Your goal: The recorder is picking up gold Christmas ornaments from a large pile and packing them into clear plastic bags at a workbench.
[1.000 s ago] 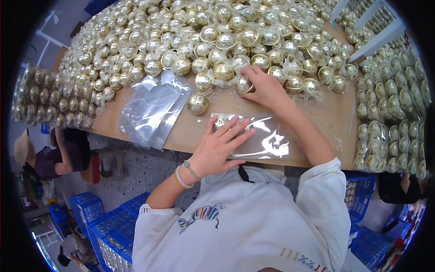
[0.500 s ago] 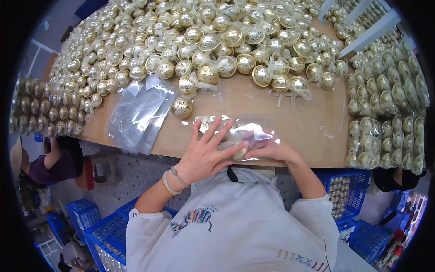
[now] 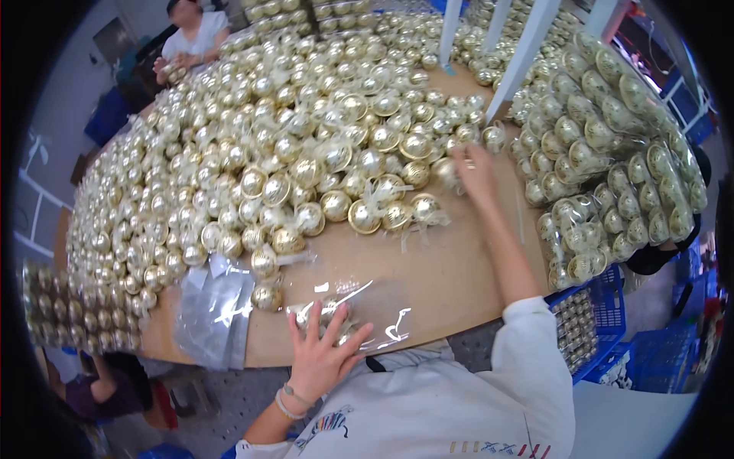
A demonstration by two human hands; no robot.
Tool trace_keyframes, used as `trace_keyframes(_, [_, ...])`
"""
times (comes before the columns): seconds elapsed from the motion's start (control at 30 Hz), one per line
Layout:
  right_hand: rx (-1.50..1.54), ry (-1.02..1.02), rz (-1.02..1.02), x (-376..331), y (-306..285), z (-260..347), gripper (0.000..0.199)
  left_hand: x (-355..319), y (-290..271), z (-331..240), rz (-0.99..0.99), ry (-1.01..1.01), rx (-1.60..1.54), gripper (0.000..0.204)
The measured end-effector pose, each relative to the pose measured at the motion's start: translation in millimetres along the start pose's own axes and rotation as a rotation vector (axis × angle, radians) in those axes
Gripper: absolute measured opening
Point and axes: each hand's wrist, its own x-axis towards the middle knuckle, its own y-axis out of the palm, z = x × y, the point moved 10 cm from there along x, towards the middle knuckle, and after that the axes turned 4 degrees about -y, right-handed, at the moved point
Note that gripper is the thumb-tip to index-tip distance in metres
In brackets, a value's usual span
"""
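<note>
My left hand (image 3: 323, 353) lies flat with fingers apart on a clear plastic bag (image 3: 367, 321) at the table's near edge. A few gold balls show inside the bag under my fingers. My right hand (image 3: 474, 170) is stretched far forward to the edge of a big heap of gold ball ornaments (image 3: 306, 145). Its fingers touch a gold ball (image 3: 446, 173) there. The hand is blurred, so I cannot tell whether it grips the ball. A lone gold ball (image 3: 267, 296) sits near the bag.
A stack of empty clear bags (image 3: 212, 315) lies left of my hand. Packed bags of balls (image 3: 604, 153) pile up at the right and at the left (image 3: 53, 306). White posts (image 3: 520, 61) rise beyond. Another person (image 3: 195, 34) works at the far side. Blue crates (image 3: 604, 321) stand below.
My right hand left the bag and reached forward and right to the heap's edge. My left hand stayed spread on the bag. The view tilted up toward the far side.
</note>
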Motion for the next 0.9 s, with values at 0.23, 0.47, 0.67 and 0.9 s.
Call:
trace_keyframes(0.23, [-0.294,-0.357,-0.051,41.7,29.1,154.3,0.031,-4.1,1.9,7.6,0.026,-0.052,-0.009,0.063])
trace_keyframes(0.47, [-0.596,-0.152,0.650,122.7,163.3,62.4,0.036,-2.4,2.3,3.7,0.038,-0.044,-0.012,0.064])
trace_keyframes(0.67, [-0.086,-0.422,0.051,54.4,22.0,100.1,0.058,2.3,2.7,0.0,0.041,-0.002,-0.028,0.061])
trace_keyframes(0.9, [0.404,0.024,0.254,-123.9,-24.6,69.1,0.065,2.7,0.0,4.4,0.043,-0.021,-0.003,0.059])
